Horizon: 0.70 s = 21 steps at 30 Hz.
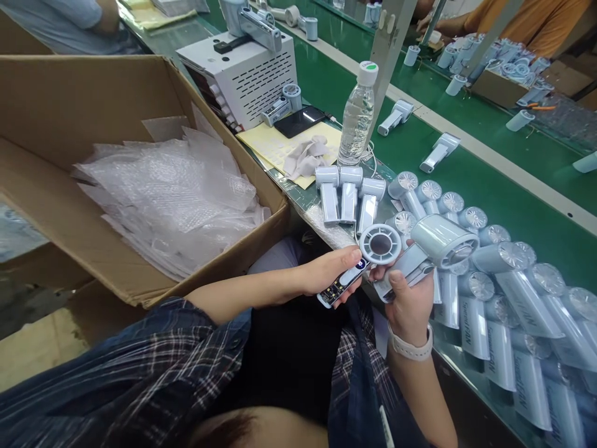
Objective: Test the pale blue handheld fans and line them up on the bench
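Observation:
My left hand (332, 271) is closed round a handheld fan (380, 244) whose ring-shaped head faces up. Its handle shows a bare circuit board and a lit round display. Close beside it, my right hand (413, 303), with a pale watch band on the wrist, grips a second handheld fan (441, 239) by the handle, its wide head pointing right. Just beyond my hands, several light-blue fans (348, 194) lie on the bench edge. To the right, many more fans (522, 298) are stacked in rows, some handles lettered.
On my left stands an open cardboard box (125, 274) with bubble-wrap bags (181, 180). A water bottle (359, 115), cloth (306, 157), phone (300, 121) and white vented machine (252, 78) stand or lie behind. Fans rest on the green belt (485, 186); a person in orange (536, 25) is across.

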### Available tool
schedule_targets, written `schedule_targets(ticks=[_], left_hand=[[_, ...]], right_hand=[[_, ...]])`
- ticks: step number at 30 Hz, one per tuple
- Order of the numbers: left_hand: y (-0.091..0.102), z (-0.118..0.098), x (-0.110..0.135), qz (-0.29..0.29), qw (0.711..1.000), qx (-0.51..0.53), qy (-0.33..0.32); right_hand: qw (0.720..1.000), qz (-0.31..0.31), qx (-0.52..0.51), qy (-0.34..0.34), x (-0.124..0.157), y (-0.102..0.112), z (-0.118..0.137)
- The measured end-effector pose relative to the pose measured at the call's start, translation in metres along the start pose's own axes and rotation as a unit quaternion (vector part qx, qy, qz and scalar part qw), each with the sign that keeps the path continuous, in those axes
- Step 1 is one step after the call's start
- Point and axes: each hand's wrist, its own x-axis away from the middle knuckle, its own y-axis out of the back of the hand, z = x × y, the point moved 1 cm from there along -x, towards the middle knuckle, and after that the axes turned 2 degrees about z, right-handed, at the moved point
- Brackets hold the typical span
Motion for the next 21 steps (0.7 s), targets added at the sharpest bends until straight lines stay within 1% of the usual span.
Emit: schedule_targets(ticks=[2,5,6,7,9,12,14,19,21], left_hand=[[-0.001,0.001,-0.001,-0.007,1.000,-0.005,-0.008],[-0.002,0.002,0.000,-0.026,0.999,-0.033,-0.024],[-0.001,0.002,0.001,-0.029,0.998,-0.048,-0.027],[-0.001,0.002,0.001,-0.028,0.997,-0.062,-0.029],[0.000,0.002,0.003,-0.020,0.996,-0.078,-0.027],[0.001,0.004,0.002,-0.009,0.997,-0.068,-0.024],[0.002,0.005,0.002,-0.011,0.997,-0.075,-0.022],[0.002,0.006,0.002,-0.035,0.983,-0.181,-0.025],[0.002,0.006,0.003,-0.033,0.981,-0.189,-0.030]], right_hand=[[1.000,-0.015,0.016,0.007,0.000,-0.004,0.003],[0.993,-0.071,0.087,0.033,0.002,-0.008,0.008],[0.991,-0.081,0.104,0.035,0.002,-0.008,0.009],[0.990,-0.081,0.111,0.032,0.002,-0.007,0.008],[0.994,-0.062,0.094,0.009,0.002,-0.004,0.004],[0.997,-0.044,0.065,-0.015,0.002,0.001,-0.002],[0.996,-0.048,0.072,-0.009,0.003,0.001,-0.001],[0.987,-0.085,0.132,0.021,0.005,-0.011,0.013],[0.987,-0.089,0.128,0.024,0.004,-0.013,0.017]])
